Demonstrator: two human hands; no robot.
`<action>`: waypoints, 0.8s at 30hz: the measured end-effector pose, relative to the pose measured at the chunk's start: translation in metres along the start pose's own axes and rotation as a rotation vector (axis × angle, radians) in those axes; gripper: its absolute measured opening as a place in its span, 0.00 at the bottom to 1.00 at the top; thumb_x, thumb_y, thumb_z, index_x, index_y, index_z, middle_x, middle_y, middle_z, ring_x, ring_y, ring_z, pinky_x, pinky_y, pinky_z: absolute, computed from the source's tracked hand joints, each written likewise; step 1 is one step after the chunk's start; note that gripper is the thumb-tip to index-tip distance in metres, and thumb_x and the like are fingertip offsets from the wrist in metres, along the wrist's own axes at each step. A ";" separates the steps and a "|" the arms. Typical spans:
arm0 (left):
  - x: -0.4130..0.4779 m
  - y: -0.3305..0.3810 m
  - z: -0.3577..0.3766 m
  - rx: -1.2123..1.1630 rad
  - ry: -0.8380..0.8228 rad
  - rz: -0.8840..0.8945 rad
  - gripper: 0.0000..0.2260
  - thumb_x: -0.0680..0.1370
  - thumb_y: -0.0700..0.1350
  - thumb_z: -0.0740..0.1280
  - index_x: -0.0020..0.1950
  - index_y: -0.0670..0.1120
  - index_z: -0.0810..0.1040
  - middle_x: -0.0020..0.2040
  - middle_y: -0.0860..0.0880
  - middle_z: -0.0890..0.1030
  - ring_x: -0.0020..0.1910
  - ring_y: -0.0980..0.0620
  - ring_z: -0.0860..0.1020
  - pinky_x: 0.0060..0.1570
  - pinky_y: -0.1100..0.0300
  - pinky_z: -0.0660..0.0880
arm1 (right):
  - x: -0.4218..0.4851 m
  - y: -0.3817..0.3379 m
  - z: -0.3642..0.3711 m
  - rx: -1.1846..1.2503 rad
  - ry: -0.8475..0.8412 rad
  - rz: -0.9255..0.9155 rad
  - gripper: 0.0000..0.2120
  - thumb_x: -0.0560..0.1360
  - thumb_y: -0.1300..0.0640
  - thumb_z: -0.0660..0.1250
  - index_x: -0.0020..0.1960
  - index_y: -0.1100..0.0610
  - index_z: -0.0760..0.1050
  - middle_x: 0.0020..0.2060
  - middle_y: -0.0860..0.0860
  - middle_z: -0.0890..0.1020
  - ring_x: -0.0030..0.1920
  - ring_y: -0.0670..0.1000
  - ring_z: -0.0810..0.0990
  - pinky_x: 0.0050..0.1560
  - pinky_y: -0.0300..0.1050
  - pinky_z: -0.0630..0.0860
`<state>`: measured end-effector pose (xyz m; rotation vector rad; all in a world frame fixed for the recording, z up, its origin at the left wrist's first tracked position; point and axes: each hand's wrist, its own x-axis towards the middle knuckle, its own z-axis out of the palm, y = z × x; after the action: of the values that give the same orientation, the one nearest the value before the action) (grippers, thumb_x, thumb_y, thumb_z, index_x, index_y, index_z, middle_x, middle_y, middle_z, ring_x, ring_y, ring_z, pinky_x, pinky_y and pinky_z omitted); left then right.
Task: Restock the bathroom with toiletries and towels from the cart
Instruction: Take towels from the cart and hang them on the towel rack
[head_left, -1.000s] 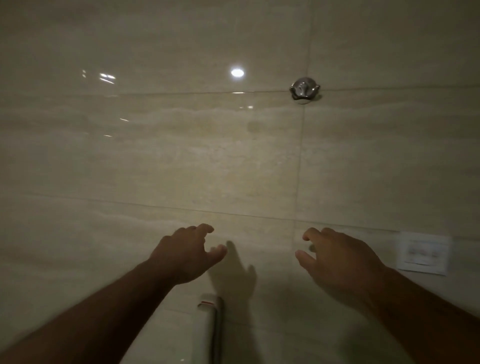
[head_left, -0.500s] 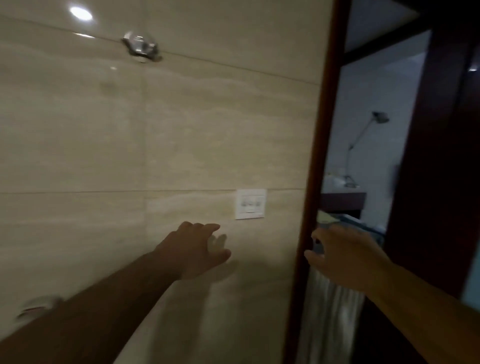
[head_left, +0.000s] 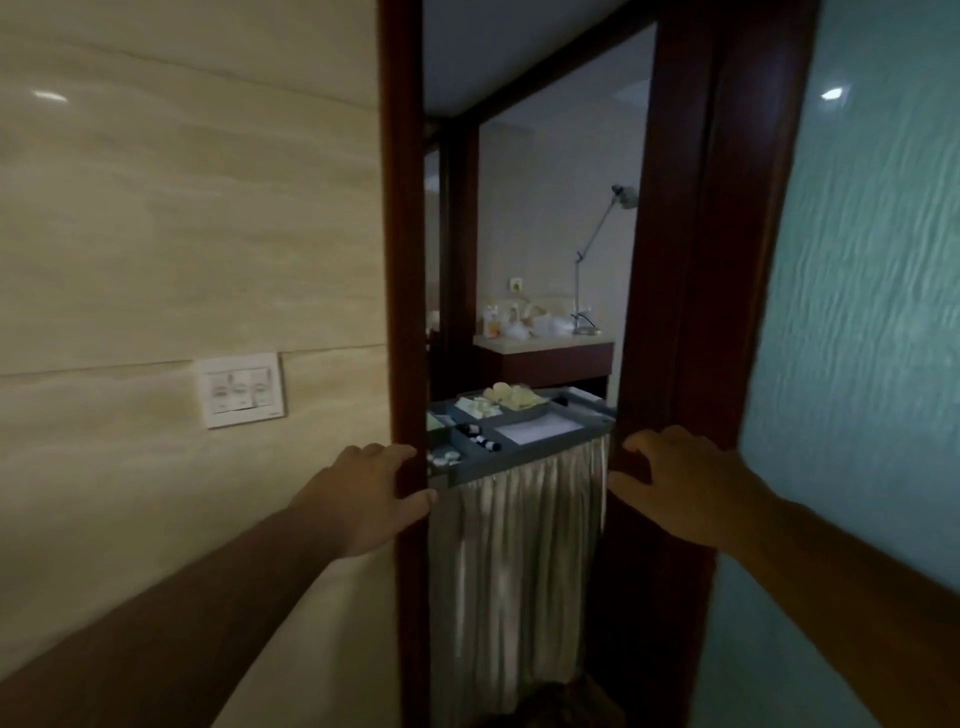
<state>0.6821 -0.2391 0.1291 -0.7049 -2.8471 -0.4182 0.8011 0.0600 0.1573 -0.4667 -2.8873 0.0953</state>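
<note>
The cart stands just beyond the doorway, with a grey compartment tray on top and a pale pleated curtain hanging below. Its tray holds small dark bottles, pale packets and a white folded item. My left hand is raised in front of the left door frame, fingers apart and holding nothing. My right hand hovers before the right door frame, fingers spread and empty. Both hands are short of the cart.
A dark wooden door frame borders the narrow opening. A switch plate sits on the beige tiled wall at left. Frosted teal glass fills the right. Beyond the cart, a counter carries bottles and a desk lamp.
My view has swung right from the tiled wall to the doorway. The cart has come fully into sight, and both hands now hover at the door frame.
</note>
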 end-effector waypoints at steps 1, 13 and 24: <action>0.008 0.012 0.003 0.002 -0.002 0.006 0.31 0.77 0.67 0.60 0.78 0.55 0.60 0.73 0.49 0.70 0.71 0.47 0.66 0.66 0.51 0.69 | 0.004 0.009 0.001 -0.005 -0.001 0.002 0.32 0.77 0.30 0.55 0.76 0.45 0.61 0.71 0.53 0.69 0.68 0.56 0.71 0.68 0.59 0.69; 0.098 0.083 0.052 0.046 -0.069 0.148 0.32 0.76 0.69 0.56 0.77 0.57 0.61 0.74 0.50 0.69 0.70 0.48 0.67 0.67 0.47 0.69 | 0.038 0.088 0.031 0.012 -0.042 0.068 0.30 0.77 0.32 0.58 0.75 0.45 0.62 0.67 0.50 0.72 0.66 0.52 0.73 0.69 0.56 0.68; 0.226 0.102 0.104 -0.019 -0.045 0.187 0.31 0.76 0.68 0.60 0.77 0.58 0.61 0.76 0.52 0.66 0.75 0.50 0.62 0.71 0.50 0.64 | 0.174 0.117 0.027 -0.141 0.043 0.059 0.32 0.77 0.31 0.57 0.75 0.45 0.62 0.67 0.49 0.73 0.65 0.51 0.75 0.66 0.53 0.72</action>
<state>0.5229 -0.0227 0.1076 -0.9865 -2.7883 -0.4052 0.6691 0.2256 0.1542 -0.5720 -2.8501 -0.1087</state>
